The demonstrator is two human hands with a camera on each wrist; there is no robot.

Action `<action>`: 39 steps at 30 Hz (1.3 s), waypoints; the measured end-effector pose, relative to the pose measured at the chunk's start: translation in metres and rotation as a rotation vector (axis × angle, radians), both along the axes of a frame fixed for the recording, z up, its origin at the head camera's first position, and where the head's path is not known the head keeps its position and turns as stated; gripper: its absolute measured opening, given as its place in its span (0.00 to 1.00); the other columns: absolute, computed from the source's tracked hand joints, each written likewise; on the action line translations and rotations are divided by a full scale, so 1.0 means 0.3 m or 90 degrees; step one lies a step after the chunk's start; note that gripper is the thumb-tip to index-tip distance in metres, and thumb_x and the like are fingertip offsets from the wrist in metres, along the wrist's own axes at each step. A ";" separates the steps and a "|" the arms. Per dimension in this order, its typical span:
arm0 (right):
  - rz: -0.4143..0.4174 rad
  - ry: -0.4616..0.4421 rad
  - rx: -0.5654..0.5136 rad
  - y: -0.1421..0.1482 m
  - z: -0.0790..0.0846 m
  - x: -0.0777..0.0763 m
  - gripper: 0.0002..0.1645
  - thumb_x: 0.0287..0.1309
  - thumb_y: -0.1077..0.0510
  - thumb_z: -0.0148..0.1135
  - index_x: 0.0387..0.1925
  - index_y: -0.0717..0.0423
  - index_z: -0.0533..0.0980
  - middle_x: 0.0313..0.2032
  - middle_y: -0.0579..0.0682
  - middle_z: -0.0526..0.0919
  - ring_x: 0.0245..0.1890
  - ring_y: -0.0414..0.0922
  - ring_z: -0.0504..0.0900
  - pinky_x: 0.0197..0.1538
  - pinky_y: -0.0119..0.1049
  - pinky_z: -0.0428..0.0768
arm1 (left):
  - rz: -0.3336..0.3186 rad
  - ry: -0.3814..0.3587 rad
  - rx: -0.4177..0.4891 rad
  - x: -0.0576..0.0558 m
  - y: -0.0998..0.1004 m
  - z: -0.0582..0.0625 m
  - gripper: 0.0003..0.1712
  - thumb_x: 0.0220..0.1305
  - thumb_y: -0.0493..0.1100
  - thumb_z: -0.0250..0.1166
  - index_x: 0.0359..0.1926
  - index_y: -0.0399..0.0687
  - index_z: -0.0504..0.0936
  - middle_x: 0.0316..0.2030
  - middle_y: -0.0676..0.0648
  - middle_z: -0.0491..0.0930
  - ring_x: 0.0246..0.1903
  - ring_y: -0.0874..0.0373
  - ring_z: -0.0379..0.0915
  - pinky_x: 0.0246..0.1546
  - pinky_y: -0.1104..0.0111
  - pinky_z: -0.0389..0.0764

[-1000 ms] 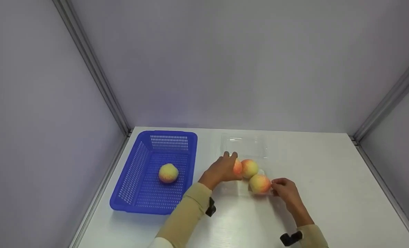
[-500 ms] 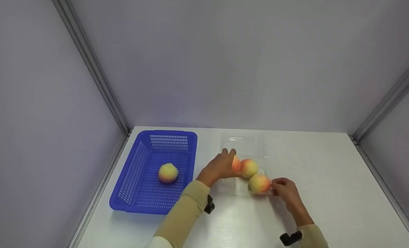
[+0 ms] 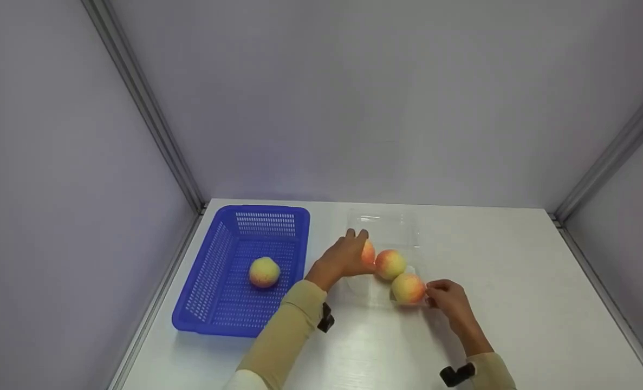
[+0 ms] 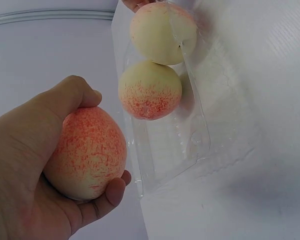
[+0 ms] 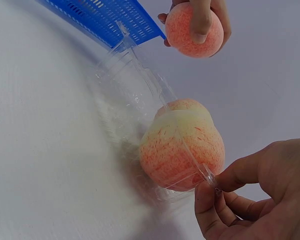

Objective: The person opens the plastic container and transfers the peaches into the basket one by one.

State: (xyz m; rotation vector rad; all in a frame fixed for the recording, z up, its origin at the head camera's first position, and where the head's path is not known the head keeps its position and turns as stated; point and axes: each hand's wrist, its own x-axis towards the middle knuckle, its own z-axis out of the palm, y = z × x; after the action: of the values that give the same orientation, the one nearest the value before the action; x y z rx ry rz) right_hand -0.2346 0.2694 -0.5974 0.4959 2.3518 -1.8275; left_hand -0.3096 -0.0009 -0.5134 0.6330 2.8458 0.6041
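Note:
My left hand point(image 3: 344, 255) grips a reddish peach point(image 4: 92, 152), thumb on one side and fingers curled round the other. It is above the left part of a clear plastic clamshell box point(image 4: 165, 167). Two more peaches sit in the box: a middle peach point(image 3: 390, 264) and, nearer the right hand, a second peach point(image 3: 408, 288). My right hand point(image 3: 452, 304) pinches the rim of the clear box at its near right corner, as the right wrist view shows. The box's lid point(image 3: 383, 229) lies folded back toward the wall.
A blue perforated basket point(image 3: 306, 244) stands on the left of the white table point(image 3: 489, 249), with one peach point(image 3: 265, 272) in it. Grey walls enclose the table at the back point(image 3: 381, 108) and both sides.
My left hand has shifted a little left and away from me with its peach. The middle peach has moved slightly left. My right hand stays in place at the box rim.

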 end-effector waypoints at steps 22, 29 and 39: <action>-0.004 -0.008 0.008 -0.002 -0.001 0.000 0.19 0.71 0.63 0.61 0.55 0.75 0.74 0.41 0.57 0.83 0.33 0.41 0.82 0.38 0.31 0.84 | 0.001 0.013 -0.005 -0.025 -0.026 0.051 0.52 0.60 0.55 0.75 0.80 0.45 0.63 0.69 0.33 0.71 0.63 0.38 0.78 0.65 0.50 0.82; -0.002 -0.003 0.005 0.000 -0.004 -0.001 0.18 0.71 0.64 0.61 0.55 0.76 0.75 0.39 0.56 0.83 0.32 0.40 0.82 0.37 0.31 0.84 | -0.002 0.028 -0.013 -0.033 -0.042 0.064 0.51 0.60 0.56 0.74 0.79 0.45 0.64 0.67 0.35 0.72 0.60 0.41 0.79 0.63 0.52 0.83; -0.004 0.002 0.001 -0.001 -0.005 0.000 0.18 0.70 0.64 0.61 0.54 0.76 0.75 0.38 0.54 0.83 0.32 0.40 0.83 0.38 0.32 0.85 | -0.004 0.019 -0.019 -0.040 -0.053 0.076 0.52 0.62 0.55 0.74 0.80 0.45 0.62 0.71 0.33 0.69 0.64 0.39 0.76 0.67 0.51 0.81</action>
State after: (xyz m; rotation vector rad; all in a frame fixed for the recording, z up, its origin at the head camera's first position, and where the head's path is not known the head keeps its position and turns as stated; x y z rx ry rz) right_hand -0.2344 0.2691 -0.5989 0.5021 2.3561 -1.8318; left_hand -0.3216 -0.0169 -0.4906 0.6518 2.8726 0.5558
